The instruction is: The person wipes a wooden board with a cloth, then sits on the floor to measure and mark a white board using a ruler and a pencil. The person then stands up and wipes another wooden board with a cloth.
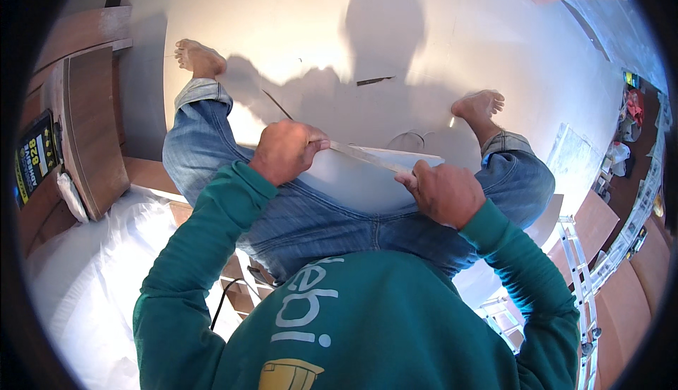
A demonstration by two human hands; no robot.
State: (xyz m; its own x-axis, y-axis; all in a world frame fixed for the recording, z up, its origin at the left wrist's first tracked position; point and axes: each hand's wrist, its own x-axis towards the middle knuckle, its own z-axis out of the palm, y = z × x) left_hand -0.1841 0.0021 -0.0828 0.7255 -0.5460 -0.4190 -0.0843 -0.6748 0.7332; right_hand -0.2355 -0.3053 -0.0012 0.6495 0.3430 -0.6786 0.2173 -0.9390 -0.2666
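At frame centre, your left hand (286, 151) and right hand (448, 192) pinch opposite ends of the pale strip (371, 157) (apparently thin), which could snap if bent unevenly.

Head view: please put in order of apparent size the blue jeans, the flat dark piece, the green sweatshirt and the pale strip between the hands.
1. Green sweatshirt
2. Blue jeans
3. Pale strip
4. Flat dark piece
Nearness to the camera may enlarge the sweatshirt.
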